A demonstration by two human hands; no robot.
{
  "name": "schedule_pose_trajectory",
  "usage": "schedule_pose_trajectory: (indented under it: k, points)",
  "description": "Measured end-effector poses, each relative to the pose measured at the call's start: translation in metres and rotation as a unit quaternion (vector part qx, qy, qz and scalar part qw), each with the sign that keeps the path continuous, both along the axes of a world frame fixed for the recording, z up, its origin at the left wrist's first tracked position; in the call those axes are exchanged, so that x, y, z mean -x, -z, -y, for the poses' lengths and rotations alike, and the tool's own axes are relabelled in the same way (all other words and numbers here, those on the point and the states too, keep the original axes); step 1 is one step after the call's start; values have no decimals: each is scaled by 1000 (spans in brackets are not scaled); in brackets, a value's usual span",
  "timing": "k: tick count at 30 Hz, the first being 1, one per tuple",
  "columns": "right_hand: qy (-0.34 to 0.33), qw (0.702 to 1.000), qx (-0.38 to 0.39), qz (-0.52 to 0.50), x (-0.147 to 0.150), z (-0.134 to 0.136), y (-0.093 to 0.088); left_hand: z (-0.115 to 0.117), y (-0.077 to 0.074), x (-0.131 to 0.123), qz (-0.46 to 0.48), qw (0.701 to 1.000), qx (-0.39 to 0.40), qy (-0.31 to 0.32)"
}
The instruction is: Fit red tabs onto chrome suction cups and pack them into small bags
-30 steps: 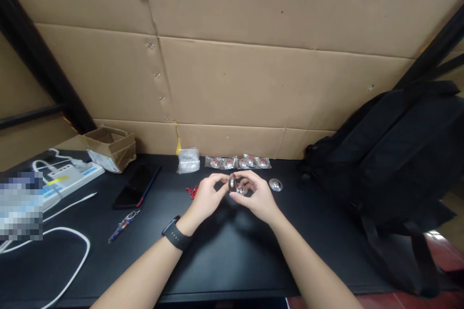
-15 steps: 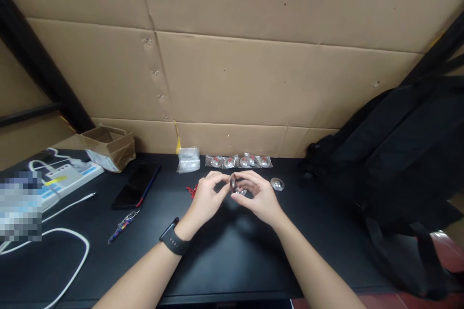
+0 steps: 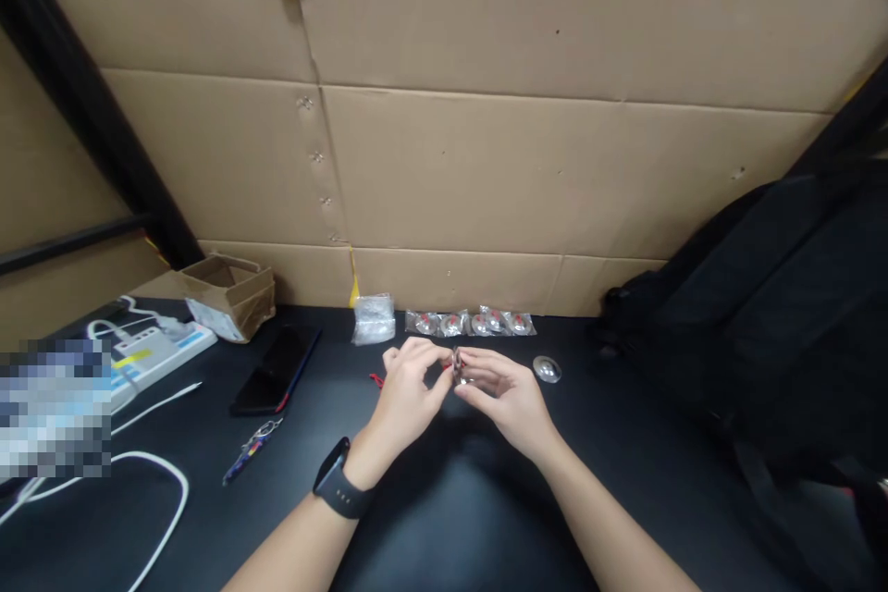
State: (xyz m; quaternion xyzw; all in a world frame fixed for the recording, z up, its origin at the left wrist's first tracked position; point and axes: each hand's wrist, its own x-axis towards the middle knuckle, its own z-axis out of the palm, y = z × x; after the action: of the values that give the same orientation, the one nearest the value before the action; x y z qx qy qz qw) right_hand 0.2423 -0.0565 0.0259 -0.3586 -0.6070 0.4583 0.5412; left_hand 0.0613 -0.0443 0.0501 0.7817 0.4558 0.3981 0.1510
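Above the black tabletop, my left hand point(image 3: 411, 387) and my right hand point(image 3: 508, 393) meet with fingertips closed on a small round disc point(image 3: 456, 361), seen nearly edge-on. Its rim looks dark brown; its kind I cannot make out. A bit of red shows at the left fingertips. Just behind my left hand lies some red string point(image 3: 376, 380), mostly hidden. To the right of my right hand rests a clear round dome piece point(image 3: 548, 369). Farther back is a row of several round pieces in clear bags point(image 3: 452, 324), each with red on it.
Left of the row are flat clear plastic bags point(image 3: 374, 319). On the left side are a phone point(image 3: 276, 370), a keychain point(image 3: 251, 450), a small cardboard box point(image 3: 232, 291), a power strip point(image 3: 170, 356) and white cables point(image 3: 181, 481). A black backpack point(image 3: 756, 324) occupies the right; cardboard point(image 3: 450, 176) stands behind.
The view has shifted, moving everything slightly right and down. My hands have closed in on the disc, now more edge-on, and red shows by the left fingertips.
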Motion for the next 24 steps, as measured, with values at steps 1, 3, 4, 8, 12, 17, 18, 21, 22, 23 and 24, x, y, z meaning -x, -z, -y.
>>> schedule_pose_trajectory:
  k: [1, 3, 4, 8, 12, 17, 18, 21, 22, 23, 24]
  points:
    - [-1, 1000, -6, 2, 0, 1, -1, 0, 0, 0, -1, 1000, 0, -3]
    - [-12, 1000, -15, 11, -1, 2, -4, 0, 0, 1, -1, 1000, -1, -6]
    - [-18, 1000, -18, 18, -1, 2, -6, 0, 0, 0, 0, 1000, -1, -8]
    - [-3, 1000, -17, 25, -2, 2, -11, 2, -1, -1, 6, 1000, -5, -8]
    - [23, 999, 15, -17, -2, -1, -8, 4, 1, -3, -4, 1000, -11, 0]
    - [25, 999, 23, -33, -4, -6, -3, 4, 5, -5, -21, 999, -36, -9]
    - [30, 999, 25, -35, -4, -6, -2, 3, 6, -5, -23, 999, -48, -11]
    - [40, 997, 40, -43, -2, -6, 0, 3, 8, -5, -28, 995, -95, -16]
    - [41, 997, 46, -48, -1, -6, 0, 3, 9, -5, -29, 993, -110, -14]
    - [39, 996, 53, -53, 0, -5, 1, 3, 9, -4, -29, 992, -123, -10]
    - [38, 996, 58, -60, 1, -5, 1, 2, 10, -4, -30, 991, -133, -5]
